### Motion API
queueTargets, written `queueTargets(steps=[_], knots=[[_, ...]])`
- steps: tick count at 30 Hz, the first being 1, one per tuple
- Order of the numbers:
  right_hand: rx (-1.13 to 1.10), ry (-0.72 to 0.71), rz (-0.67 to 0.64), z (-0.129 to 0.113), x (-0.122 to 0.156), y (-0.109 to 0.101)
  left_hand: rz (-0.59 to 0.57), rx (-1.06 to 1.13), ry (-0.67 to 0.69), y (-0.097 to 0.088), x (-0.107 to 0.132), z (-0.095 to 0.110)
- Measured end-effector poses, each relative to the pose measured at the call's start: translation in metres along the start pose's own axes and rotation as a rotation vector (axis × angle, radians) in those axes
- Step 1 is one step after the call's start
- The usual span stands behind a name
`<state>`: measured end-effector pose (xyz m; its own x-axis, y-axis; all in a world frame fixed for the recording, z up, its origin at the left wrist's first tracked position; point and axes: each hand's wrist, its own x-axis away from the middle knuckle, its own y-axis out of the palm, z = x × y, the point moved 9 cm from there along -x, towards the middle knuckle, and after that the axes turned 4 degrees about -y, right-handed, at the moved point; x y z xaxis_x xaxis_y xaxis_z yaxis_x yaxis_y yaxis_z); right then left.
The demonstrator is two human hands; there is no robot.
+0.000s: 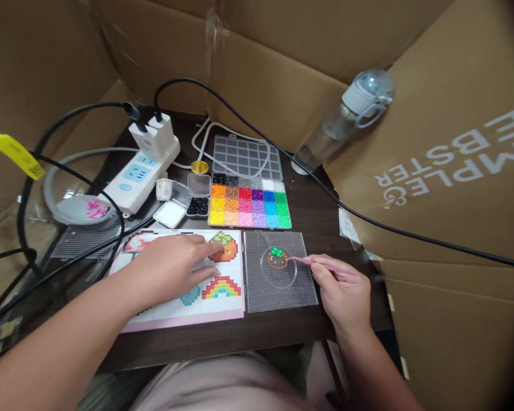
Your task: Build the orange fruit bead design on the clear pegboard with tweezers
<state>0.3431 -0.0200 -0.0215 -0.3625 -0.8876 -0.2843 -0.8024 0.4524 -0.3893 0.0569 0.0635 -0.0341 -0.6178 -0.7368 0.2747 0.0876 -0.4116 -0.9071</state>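
Observation:
My left hand (171,264) rests on a printed pattern sheet (227,265), its index finger stretched out onto an orange figure with green leaves and its thumb apart. My right hand (346,294) grips pink tweezers (325,265). Their tip reaches the bead figure on a clear pegboard (261,297) beside the sheet; whether a bead sits in the tip is too small to tell. The bead figure (277,257) has green beads on top, an orange-brown outline and some dark pegs inside it. Behind the board stands a sectioned box of coloured beads (249,201).
Small containers of white beads (170,213) and black beads (197,206) stand behind the sheet. A power strip (132,177) with chargers and black cables (240,120) occupies the left and back. A water bottle (338,125) leans against the cardboard walls (274,63).

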Motion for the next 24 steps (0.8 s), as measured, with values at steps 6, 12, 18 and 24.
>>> queueTargets(steps=[6,12,18,24], knots=[[0.018,-0.039,0.018,-0.014,0.0,0.004,0.025,0.026,0.023,0.001,-0.001,-0.003],[-0.012,-0.01,0.051,-0.015,-0.001,0.004,0.004,0.033,0.007,-0.001,0.0,-0.001],[0.019,0.012,0.051,-0.013,0.0,0.004,-0.001,0.027,-0.002,-0.001,-0.002,-0.001],[0.011,-0.01,0.032,-0.016,-0.001,0.006,0.012,0.018,-0.004,-0.002,0.0,-0.001]])
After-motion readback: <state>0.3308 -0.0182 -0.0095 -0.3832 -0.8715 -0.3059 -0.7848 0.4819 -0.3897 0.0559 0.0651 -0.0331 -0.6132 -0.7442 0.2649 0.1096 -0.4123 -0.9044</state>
